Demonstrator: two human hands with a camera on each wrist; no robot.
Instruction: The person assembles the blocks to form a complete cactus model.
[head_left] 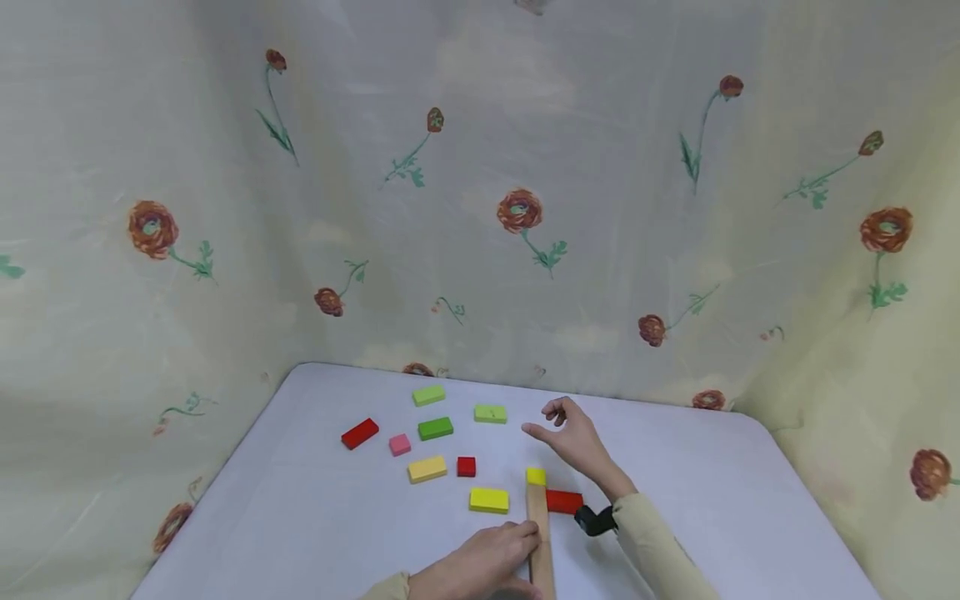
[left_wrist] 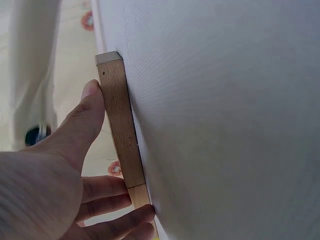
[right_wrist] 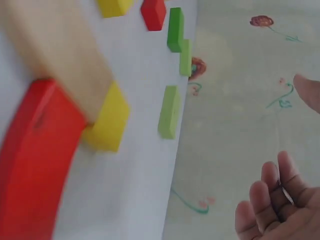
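Two wooden blocks (head_left: 537,508) lie end to end in a line running away from me, with a yellow cube (head_left: 536,476) at the far end. My left hand (head_left: 480,557) touches this line from its left side. In the left wrist view, the thumb lies against the nearer wooden block (left_wrist: 120,117) and the fingertips meet the line around the seam. A red block (head_left: 564,502) sits crosswise against the right side, near the cube. Past the cube, my right hand (head_left: 573,437) hovers with thumb and fingers apart, holding nothing.
Left of the line are a yellow block (head_left: 489,500), a red cube (head_left: 467,467), a pale orange block (head_left: 427,469) and a pink block (head_left: 400,444). Farther back lie a dark green block (head_left: 436,428), light green blocks (head_left: 491,413) and another red block (head_left: 360,433). Flowered curtain (head_left: 480,250) surrounds the table.
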